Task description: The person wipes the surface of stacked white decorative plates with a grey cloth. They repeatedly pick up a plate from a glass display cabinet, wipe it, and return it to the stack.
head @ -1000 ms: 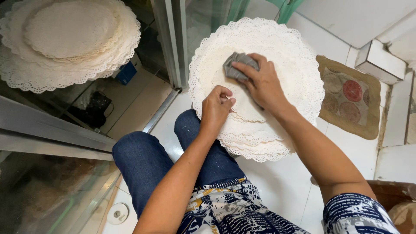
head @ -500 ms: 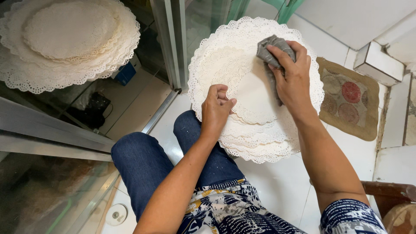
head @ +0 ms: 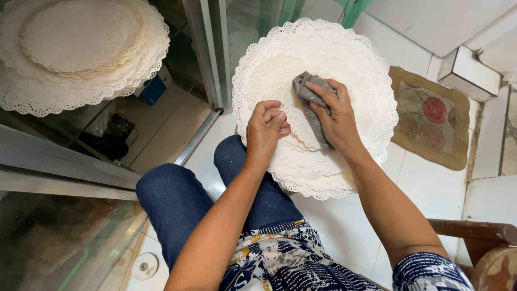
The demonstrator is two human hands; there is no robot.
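A stack of round white lace-edged paper doilies (head: 334, 59) rests over my knee in blue jeans. My left hand (head: 265, 129) pinches the near edge of the stack, fingers curled on it. My right hand (head: 336, 116) presses a crumpled grey cloth (head: 308, 97) onto the middle of the top doily. A second pile of the same doilies (head: 75, 48) lies at the upper left on a glass surface.
A metal-framed glass case (head: 207, 54) stands to the left, with a blue item (head: 153, 89) and a dark item below the glass. A brown mat with round patterns (head: 431, 121) lies on the white tiled floor. A wooden chair arm (head: 474, 231) shows at the lower right.
My right hand has swept the grey cloth from the doily's far right edge back to its middle. My left hand has kept its hold on the near edge.
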